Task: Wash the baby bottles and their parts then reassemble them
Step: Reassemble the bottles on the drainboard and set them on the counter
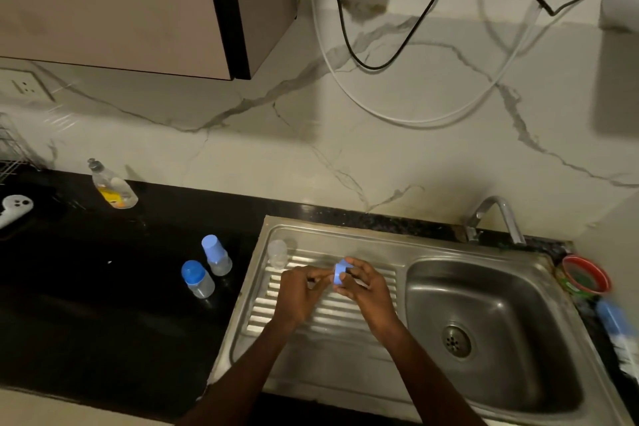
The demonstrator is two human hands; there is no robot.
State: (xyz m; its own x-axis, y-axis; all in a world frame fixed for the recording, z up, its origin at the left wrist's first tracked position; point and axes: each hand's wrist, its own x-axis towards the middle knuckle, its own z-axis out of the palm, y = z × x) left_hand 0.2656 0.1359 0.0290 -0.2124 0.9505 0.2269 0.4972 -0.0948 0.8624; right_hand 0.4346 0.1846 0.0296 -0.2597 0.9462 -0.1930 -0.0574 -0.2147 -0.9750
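Over the ribbed steel drainboard (262,308) my right hand (368,290) grips a small blue bottle ring (339,272) between thumb and fingers. My left hand (300,292) pinches a small part right against that ring; what the part is cannot be made out. A clear, uncapped bottle body (277,253) stands at the drainboard's far left corner. Two assembled baby bottles stand on the black counter: one with a rounded blue cap (197,278) and one with a paler blue cap (216,254).
The sink basin (491,301) with its drain lies to the right, the tap (494,218) behind it. A dish soap bottle (112,185) stands by the wall. A red-rimmed bowl (586,275) and a blue bottle brush (617,328) lie at the right edge.
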